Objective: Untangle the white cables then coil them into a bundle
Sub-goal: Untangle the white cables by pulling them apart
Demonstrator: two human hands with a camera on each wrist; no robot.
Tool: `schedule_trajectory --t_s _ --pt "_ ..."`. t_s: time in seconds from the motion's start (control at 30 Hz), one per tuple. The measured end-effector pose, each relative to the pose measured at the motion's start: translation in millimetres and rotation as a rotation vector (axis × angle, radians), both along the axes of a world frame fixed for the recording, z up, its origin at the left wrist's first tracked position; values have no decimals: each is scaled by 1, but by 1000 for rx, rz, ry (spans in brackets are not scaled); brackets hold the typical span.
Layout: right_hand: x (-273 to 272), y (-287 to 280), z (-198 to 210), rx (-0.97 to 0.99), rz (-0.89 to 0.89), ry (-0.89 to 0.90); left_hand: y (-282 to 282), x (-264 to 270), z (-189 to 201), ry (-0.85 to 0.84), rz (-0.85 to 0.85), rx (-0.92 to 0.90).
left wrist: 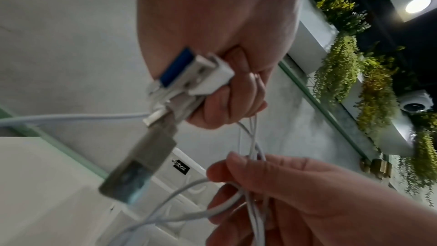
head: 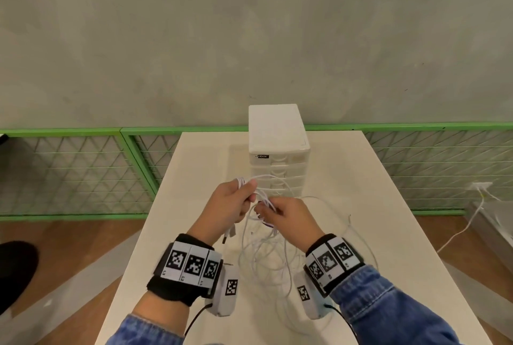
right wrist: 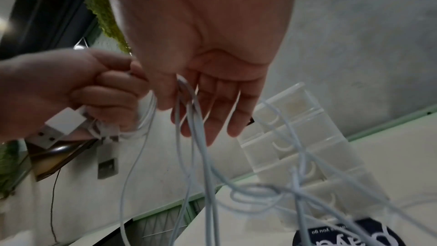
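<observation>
At the near edge of the counter point(head: 194, 166), two wrists with black bands and coded markers are seen above denim sleeves point(head: 388, 314). Between them, loose loops of the white cables point(head: 266, 258) are spread on the counter, and several strands are lifted up to both hands. Just beyond, the left hand point(head: 230, 205) is curled around a bunch of cable ends; its fingers point(left wrist: 227, 100) are closed tight on the strands, with white USB plugs point(left wrist: 205, 74) sticking out of the fist toward the wrist, as shown in the left wrist view. The right hand point(head: 288, 214) is held just beside it, nearly touching. A few strands are pinched at the thumb side, while its other fingers point(right wrist: 222, 111) are extended loosely, with cable hanging down past them in the right wrist view. A knot of crossed strands is seen lower in that view, blurred. Behind the hands, a white drawer box point(head: 277, 144) is stood upright on the counter. Farther back, a green mesh railing point(head: 83, 172) and a grey wall point(head: 249, 25) are seen.
</observation>
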State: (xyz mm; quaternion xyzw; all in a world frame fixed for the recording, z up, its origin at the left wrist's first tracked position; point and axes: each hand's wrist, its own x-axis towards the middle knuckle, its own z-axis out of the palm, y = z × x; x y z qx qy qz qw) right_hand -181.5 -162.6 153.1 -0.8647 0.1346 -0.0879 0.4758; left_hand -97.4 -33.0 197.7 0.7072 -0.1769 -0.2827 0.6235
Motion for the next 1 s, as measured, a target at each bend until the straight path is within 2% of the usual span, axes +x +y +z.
schedule_trajectory --t_s 0.07,0.17,0.27,0.4,0.53,0.6,0.73,0.83,0.93,1.0 --pt "0 -3 1 25 -44 -22 0 1 0 -64 44 4" --pt "-1 -14 2 -95 -21 -14 1 3 -1 -142 133 0" --pt "-5 -31 -9 -180 -54 69 1 5 4 -226 185 13" --pt "-23 -60 -14 -255 -127 172 6 16 17 -220 259 -33" --pt "-31 -80 -10 -520 -245 199 5 15 19 -237 256 -12" --pt "-33 -84 -4 -559 -254 229 3 13 19 -271 255 -4" --pt "-37 -79 8 -285 -170 354 2 13 20 -329 228 32" --pt "-38 -77 2 -230 -152 406 7 17 20 -299 236 52" --pt "-43 -85 -12 -78 -109 398 14 22 20 -255 224 68" --pt "-46 -86 -13 67 -45 320 16 23 20 -223 234 64"
